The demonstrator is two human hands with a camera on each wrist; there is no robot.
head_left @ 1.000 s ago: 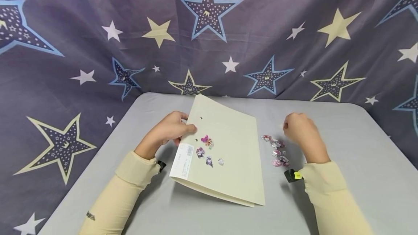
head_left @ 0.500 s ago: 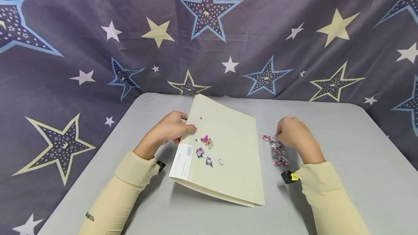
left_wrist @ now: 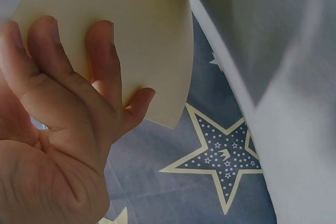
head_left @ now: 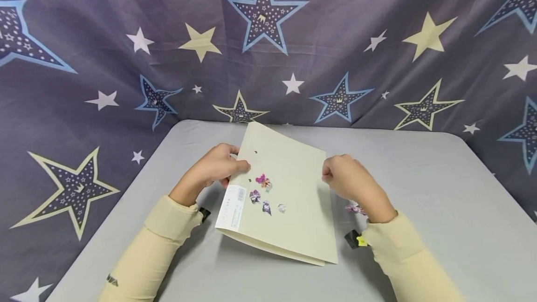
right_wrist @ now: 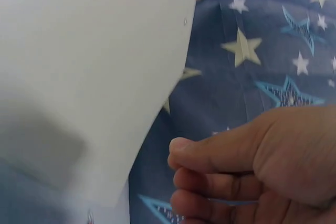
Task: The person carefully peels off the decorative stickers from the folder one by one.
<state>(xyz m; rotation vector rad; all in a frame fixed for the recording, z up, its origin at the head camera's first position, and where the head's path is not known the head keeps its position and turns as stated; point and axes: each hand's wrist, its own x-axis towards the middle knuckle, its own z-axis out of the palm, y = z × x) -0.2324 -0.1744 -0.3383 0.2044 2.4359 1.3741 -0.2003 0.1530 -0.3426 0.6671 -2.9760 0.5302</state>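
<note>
My left hand (head_left: 214, 166) holds a cream paper folder (head_left: 291, 236) by its left edge, thumb on the front, other fingers behind (left_wrist: 102, 51). The folder tilts up from the table, and its lower end gapes slightly. On its front sit several small shiny stickers, among them a pink one (head_left: 262, 179), a purple one (head_left: 254, 195) and a whitish one (head_left: 282, 208). My right hand (head_left: 352, 181) is at the folder's right edge, fingers curled, thumb against the index finger (right_wrist: 181, 148). Whether something small is between these fingertips is not visible.
More shiny stickers (head_left: 355, 207) lie on the grey table (head_left: 428, 190), right of the folder and partly hidden by my right hand. A white barcode label (head_left: 232, 209) runs along the folder's lower left. A star-patterned curtain (head_left: 293, 59) stands behind the table.
My right hand has moved left, passing the loose stickers, to the folder's right edge. My left hand keeps its grip, and the folder stays nearly still.
</note>
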